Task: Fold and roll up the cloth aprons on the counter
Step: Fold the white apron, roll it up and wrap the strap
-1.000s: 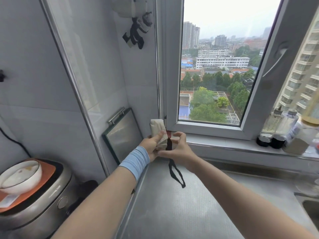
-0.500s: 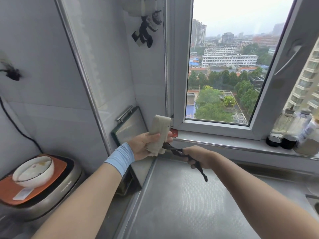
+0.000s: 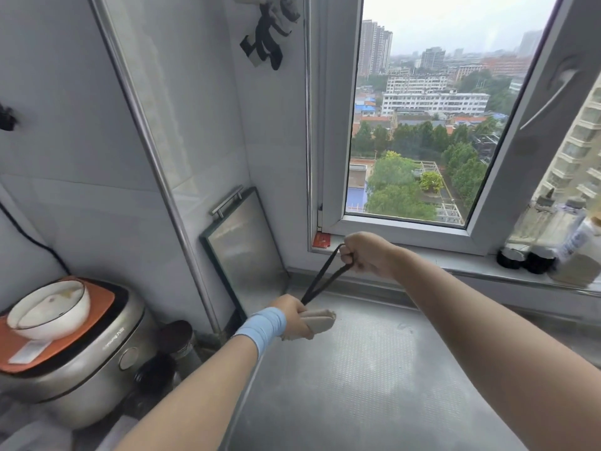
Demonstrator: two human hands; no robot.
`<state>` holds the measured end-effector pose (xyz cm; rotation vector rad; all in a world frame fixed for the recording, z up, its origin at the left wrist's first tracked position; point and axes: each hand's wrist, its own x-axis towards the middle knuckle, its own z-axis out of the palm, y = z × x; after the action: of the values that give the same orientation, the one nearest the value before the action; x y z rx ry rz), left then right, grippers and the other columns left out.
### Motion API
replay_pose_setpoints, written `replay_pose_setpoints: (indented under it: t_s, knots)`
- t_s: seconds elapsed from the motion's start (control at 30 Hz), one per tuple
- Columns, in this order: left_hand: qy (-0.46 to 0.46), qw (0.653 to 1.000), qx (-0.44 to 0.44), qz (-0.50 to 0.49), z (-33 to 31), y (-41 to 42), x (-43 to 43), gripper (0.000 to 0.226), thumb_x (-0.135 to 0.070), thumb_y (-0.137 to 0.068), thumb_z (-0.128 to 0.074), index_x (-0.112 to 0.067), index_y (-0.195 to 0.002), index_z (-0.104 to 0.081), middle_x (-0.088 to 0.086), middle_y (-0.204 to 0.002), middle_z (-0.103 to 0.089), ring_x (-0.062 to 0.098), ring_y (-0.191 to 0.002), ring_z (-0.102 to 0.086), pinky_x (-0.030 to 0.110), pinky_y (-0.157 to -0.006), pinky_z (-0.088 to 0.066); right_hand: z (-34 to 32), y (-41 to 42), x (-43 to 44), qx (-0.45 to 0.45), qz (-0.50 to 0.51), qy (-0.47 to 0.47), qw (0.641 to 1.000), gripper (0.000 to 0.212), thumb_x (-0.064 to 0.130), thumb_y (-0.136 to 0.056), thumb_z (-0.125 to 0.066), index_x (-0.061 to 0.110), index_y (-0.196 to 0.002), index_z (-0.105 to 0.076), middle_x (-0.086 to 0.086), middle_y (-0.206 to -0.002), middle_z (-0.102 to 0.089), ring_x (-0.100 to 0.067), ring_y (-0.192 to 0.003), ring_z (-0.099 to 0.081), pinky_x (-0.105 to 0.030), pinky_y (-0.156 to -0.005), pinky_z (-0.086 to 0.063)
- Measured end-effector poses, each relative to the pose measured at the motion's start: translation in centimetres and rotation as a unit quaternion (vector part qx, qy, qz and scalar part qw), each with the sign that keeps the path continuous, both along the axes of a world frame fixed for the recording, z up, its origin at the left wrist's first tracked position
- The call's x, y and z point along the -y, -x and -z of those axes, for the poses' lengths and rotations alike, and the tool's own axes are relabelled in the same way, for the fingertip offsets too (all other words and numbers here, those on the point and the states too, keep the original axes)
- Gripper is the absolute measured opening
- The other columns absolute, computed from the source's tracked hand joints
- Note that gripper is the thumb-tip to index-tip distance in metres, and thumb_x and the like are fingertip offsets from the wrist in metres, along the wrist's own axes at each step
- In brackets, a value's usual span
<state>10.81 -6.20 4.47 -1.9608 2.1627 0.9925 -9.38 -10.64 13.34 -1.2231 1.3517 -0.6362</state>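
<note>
Apron roll (image 3: 320, 320), small and tan, is sitting in the left hand (image 3: 292, 312), low over the table (image 3: 374, 369). The fingers are curling tight around it. It is lying sideways, with its free end pointing right. A black strap (image 3: 325, 276) is coming out of it and going up and to the right, into the right hand (image 3: 370, 255). That hand is making a fist around the strap, and the strap is looking tight. The right hand is farther away, close to the window sill. I think the strap is going around the bundle next, so the left hand needs to hold steady. The shiny metal table is running under a big window (image 3: 416, 125). A flat metal board (image 3: 247, 249) is leaning on the wall. A rice cooker (image 3: 81, 353) with a white bowl (image 3: 48, 309) on top is sitting at the left.
</note>
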Motion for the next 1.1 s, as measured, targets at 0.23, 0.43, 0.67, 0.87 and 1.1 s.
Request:
replay_pose_setpoints:
  t_s: [0.23,0.43,0.67,0.87,1.1]
  knots:
    - [0.038,0.929,-0.234,-0.285,3.2,-1.0,1.3,0.035,-0.039,-0.064,-0.082,-0.022,-0.092,-0.069,-0.002,-0.081,-0.071,0.015,-0.065,-0.067,0.021,-0.058,-0.053,5.8,2.0,-4.1,0.159,-0.14,-0.183,0.96,0.019,0.016,-0.085,-0.039,0.014,-0.075,-0.054,-0.005,-0.078,-0.055,-0.018,-0.058,-0.041,-0.028,-0.056,-0.033]
    - [0.027,0.918,-0.342,-0.199,4.4,-0.7,1.7,0.032,-0.013,-0.068,-0.084,-0.007,-0.097,-0.072,0.003,-0.082,-0.071,0.018,-0.076,-0.064,0.037,-0.075,-0.057,15.2,2.7,-5.2,0.283,0.009,-0.305,0.909,0.012,0.02,-0.081,-0.047,0.016,-0.071,-0.05,-0.004,-0.074,-0.05,-0.019,-0.055,-0.038,-0.028,-0.054,-0.037]
    - [-0.092,0.965,-0.245,0.026,8.2,2.2,-0.9,0.028,-0.002,-0.069,-0.081,-0.008,-0.095,-0.073,-0.012,-0.091,-0.075,-0.006,-0.074,-0.065,0.015,-0.075,-0.049,18.7,2.8,-2.0,0.052,0.011,-0.342,0.938,0.033,0.03,-0.097,-0.049,0.017,-0.067,-0.045,0.001,-0.06,-0.044,-0.016,-0.053,-0.038,-0.027,-0.054,-0.032]
    - [0.115,0.984,-0.015,0.132,12.1,4.0,-0.1,0.029,-0.029,-0.073,-0.072,-0.032,-0.102,-0.07,-0.01,-0.095,-0.068,0.016,-0.093,-0.061,0.029,-0.088,-0.045,19.7,0.5,-0.5,-0.136,0.004,-0.17,0.976,0.011,0.019,-0.082,-0.054,0.015,-0.073,-0.058,0.001,-0.061,-0.054,-0.019,-0.056,-0.044,-0.028,-0.06,-0.034]
    - [0.192,0.971,0.043,0.137,18.3,4.3,-1.4,0.029,-0.028,-0.09,-0.045,-0.019,-0.112,-0.061,-0.001,-0.122,-0.05,0.019,-0.123,-0.039,0.03,-0.109,-0.018,25.1,-0.9,-3.1,-0.203,-0.025,0.031,0.978,0.023,0.008,-0.081,-0.049,0.014,-0.063,-0.062,0.005,-0.06,-0.058,-0.017,-0.061,-0.051,-0.015,-0.047,-0.034]
